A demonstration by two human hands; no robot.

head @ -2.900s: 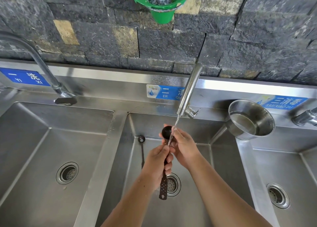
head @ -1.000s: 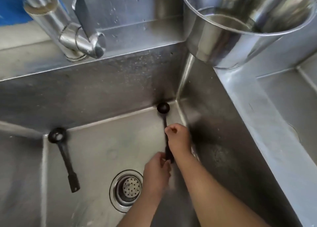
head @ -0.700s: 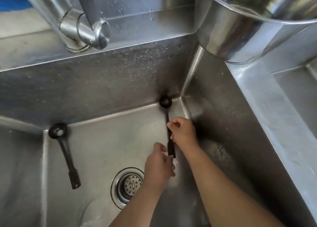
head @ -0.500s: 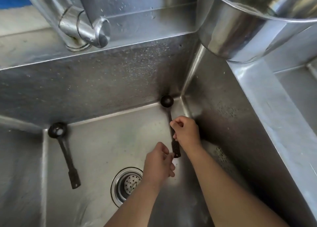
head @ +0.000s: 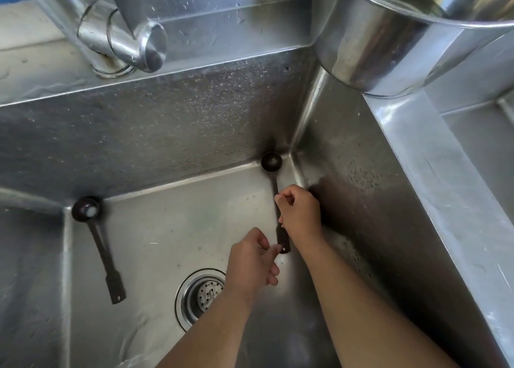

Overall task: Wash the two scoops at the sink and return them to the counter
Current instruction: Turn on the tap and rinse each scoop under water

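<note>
Two dark long-handled scoops are in the steel sink basin (head: 167, 237). One scoop (head: 97, 242) lies loose at the basin's far left corner, its bowl up against the back wall. The other scoop (head: 274, 173) has its bowl in the far right corner. My right hand (head: 300, 214) is closed around the middle of its handle. My left hand (head: 253, 259) sits just beside the handle's end, fingers loosely curled, fingertips near or touching the tip.
The drain strainer (head: 203, 295) is under my left wrist. A faucet (head: 119, 36) stands on the back ledge at upper left. A large steel pot (head: 403, 33) rests on the divider at upper right, beside another basin (head: 484, 150).
The view dropped from the running tap to the basin floor. The held scoop went down into the far right corner. My left hand slid back off the handle toward its end.
</note>
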